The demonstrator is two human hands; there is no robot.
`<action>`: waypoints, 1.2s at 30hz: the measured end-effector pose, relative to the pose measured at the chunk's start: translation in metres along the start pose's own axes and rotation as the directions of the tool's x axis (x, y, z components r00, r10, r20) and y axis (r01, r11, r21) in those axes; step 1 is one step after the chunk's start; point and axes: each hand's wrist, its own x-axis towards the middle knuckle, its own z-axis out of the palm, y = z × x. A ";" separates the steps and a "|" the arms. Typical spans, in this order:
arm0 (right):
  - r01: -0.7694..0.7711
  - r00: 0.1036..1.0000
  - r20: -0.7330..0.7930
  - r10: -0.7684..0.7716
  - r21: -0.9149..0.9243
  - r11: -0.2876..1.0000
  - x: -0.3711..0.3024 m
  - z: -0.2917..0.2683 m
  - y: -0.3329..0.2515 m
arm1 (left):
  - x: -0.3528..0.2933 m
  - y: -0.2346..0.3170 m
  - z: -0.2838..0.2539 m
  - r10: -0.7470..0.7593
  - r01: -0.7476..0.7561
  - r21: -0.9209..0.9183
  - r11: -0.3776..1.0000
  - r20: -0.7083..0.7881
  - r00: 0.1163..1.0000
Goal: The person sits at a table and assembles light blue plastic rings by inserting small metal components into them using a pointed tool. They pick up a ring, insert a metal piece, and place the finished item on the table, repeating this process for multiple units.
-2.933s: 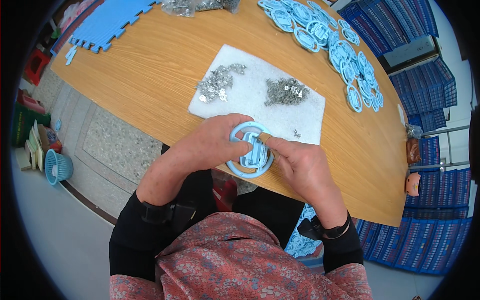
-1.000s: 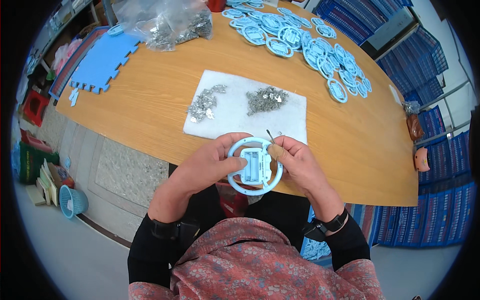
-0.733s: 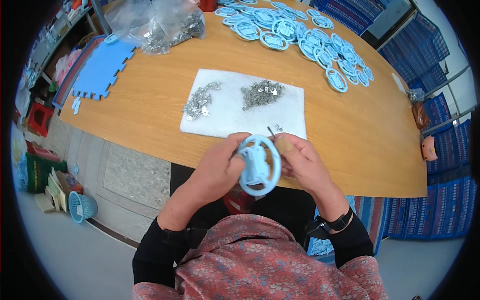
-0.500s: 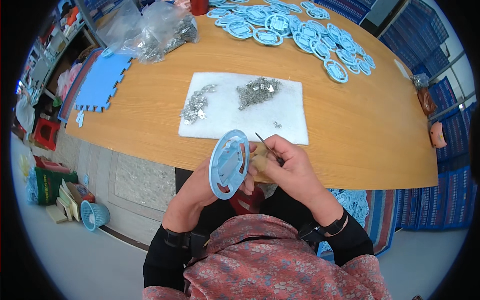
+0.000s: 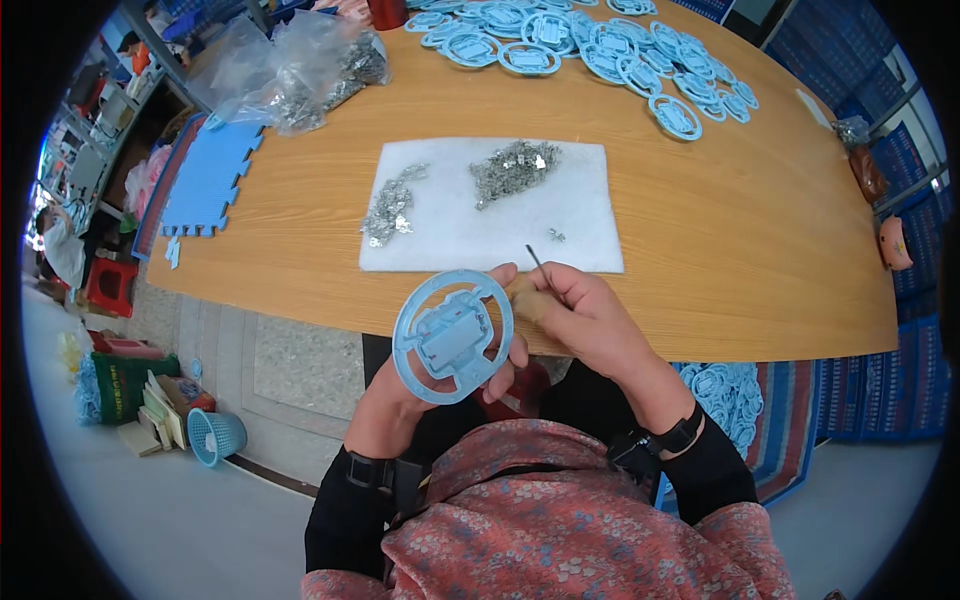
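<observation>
A light blue plastic toy steering wheel faces up toward me, gripped from behind by my left hand; some of its fingers show past the right rim. Close beside it, my right hand is closed round a thin dark metal tool whose tip points up and away; the rest is hidden in the fingers, so its kind is unclear. Beyond both hands lies a white foam pad. It bears a pile of small silvery metal pieces, a looser group on the left, and a few stray ones.
Many blue wheels are heaped at the table's far side. Clear plastic bags with metal pieces and a blue foam mat lie at left. More wheels sit below the table at right. A blue basket stands on the floor.
The wheel has turned from nearly edge-on to facing me more fully and shifted slightly left. My right hand and its tool have moved a little to the right.
</observation>
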 end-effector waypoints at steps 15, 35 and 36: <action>-0.157 0.986 0.071 0.149 0.119 0.981 -0.029 0.006 -0.040 | 0.010 -0.013 0.005 -0.126 0.157 -0.094 0.983 0.275 0.953; -0.636 0.009 -0.996 -0.084 -0.070 0.769 -0.487 -0.370 0.213 | 0.018 0.053 0.023 -0.273 0.260 0.705 0.660 -0.098 0.957; -0.565 -0.052 -0.994 -0.094 -0.049 0.823 -0.468 -0.363 0.207 | 0.013 0.061 0.026 -0.234 0.261 0.729 0.633 -0.141 0.962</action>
